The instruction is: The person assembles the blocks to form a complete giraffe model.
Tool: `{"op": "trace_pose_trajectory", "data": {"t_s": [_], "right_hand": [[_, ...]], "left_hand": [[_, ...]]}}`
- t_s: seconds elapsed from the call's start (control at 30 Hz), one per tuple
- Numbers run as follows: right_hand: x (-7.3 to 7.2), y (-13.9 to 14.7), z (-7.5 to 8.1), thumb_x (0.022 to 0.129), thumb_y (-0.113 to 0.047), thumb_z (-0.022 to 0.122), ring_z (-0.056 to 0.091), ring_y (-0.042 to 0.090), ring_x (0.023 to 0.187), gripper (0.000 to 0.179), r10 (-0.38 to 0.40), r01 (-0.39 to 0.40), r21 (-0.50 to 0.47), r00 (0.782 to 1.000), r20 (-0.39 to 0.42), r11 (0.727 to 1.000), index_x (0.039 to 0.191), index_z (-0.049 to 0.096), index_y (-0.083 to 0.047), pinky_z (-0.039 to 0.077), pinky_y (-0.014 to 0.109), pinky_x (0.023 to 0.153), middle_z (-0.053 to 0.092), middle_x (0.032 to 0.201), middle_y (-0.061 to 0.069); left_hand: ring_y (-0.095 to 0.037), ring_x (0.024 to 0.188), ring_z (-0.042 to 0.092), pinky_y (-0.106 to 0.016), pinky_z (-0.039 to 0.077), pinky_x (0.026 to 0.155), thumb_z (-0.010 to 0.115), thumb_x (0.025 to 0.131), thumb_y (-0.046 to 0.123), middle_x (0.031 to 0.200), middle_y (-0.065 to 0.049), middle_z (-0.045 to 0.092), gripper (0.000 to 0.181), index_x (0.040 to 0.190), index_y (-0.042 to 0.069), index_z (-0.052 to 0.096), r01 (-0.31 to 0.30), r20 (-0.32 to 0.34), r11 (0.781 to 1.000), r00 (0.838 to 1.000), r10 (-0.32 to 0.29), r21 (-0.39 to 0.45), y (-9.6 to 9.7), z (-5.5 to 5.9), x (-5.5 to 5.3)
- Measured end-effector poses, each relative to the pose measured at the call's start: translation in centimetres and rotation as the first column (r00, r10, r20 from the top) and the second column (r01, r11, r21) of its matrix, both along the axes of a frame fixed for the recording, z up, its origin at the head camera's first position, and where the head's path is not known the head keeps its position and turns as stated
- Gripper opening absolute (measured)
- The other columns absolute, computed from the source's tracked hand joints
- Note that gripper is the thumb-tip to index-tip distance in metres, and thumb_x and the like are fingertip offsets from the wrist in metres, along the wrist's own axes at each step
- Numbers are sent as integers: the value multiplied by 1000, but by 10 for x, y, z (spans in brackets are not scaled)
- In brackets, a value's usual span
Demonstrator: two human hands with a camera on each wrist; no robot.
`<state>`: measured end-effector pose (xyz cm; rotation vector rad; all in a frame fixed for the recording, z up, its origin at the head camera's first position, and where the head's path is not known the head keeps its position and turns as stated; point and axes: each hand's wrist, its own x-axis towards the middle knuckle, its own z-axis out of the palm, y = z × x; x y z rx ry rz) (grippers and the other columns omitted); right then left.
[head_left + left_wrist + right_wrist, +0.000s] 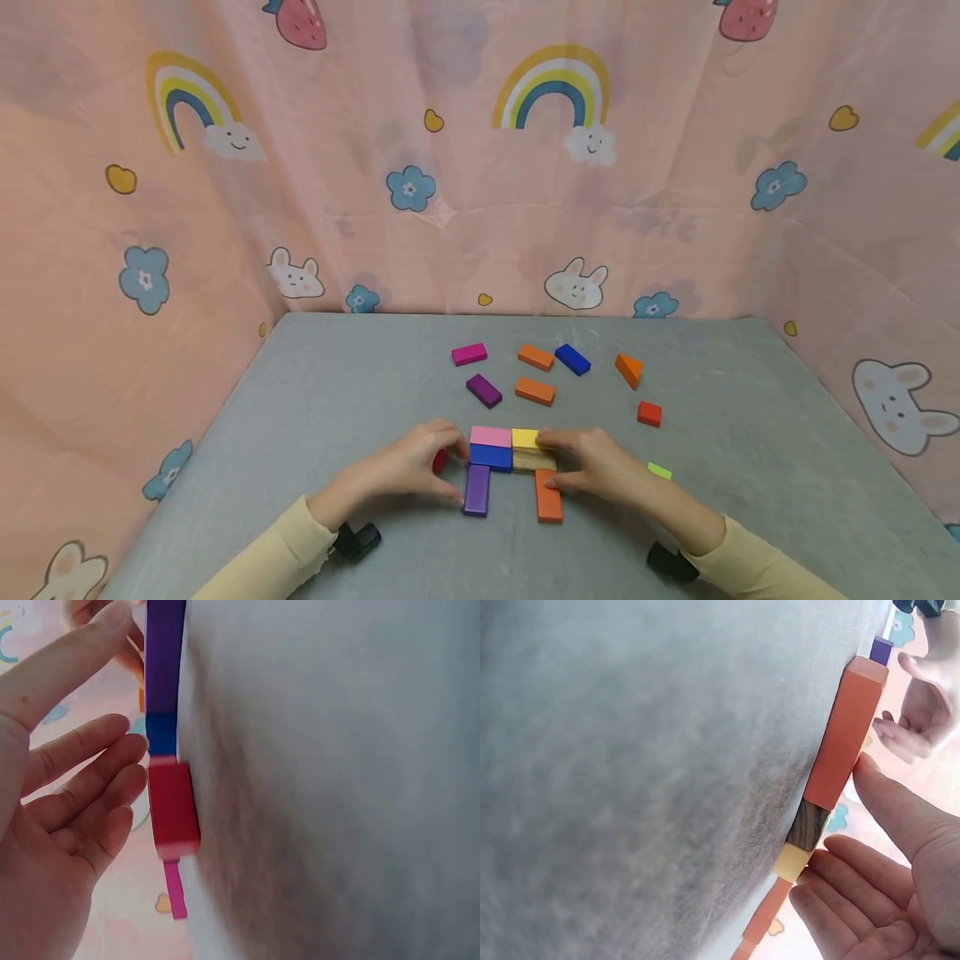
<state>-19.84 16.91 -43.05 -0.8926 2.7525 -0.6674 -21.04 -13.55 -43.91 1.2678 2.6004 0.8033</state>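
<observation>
A group of flat blocks lies on the table: a pink block (pixel 491 437) and a yellow block (pixel 524 438) in a row, with a blue block (pixel 491 458) and a wood-grain block (pixel 532 461) just nearer. A purple block (pixel 476 492) and an orange block (pixel 549 506) extend toward me like two legs. My left hand (pixel 412 461) is spread at the left side, thumb tip by the purple block. Beside it is a red block (pixel 174 806), mostly hidden in the head view. My right hand (pixel 600 467) has its thumb at the orange block and fingertips at the yellow one.
Farther back lie a magenta block (pixel 469 355), a dark purple block (pixel 483 391), two orange blocks (pixel 536 357), another blue block (pixel 573 360) and an orange triangle (pixel 630 371). A small red block (pixel 649 414) and a lime block (pixel 659 471) are on the right.
</observation>
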Motion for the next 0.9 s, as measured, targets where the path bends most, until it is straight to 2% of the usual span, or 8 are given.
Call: {"op": "trace_pose_trajectory", "data": {"t_s": [0.17,0.5,0.9], "right_hand": [[0,0,0,80,-28,76,59,25,118,53,5,-5,1,1000,-3,1000,126,61,-6,49,44,95,65,124,7],[1,1,0,80,-28,76,59,25,118,54,15,-15,-5,1000,-14,1000,127,60,-6,49,44,94,65,124,7],[1,1,0,80,-26,76,59,25,118,53,18,-18,-13,1000,-15,1000,127,60,-5,49,44,94,65,124,7]], "left_hand": [[-8,97,53,-24,49,86,82,70,42,103,6,60,49,106,16,62,-21,3,999,1000,21,-25,-2,3,-3],[-9,95,51,-20,46,81,81,71,41,101,8,61,45,104,17,62,20,-28,998,999,-21,-57,2,0,-5],[-10,92,52,-17,45,76,83,70,41,99,6,62,45,101,17,62,26,-28,999,999,-27,-48,6,-1,-4]]}}
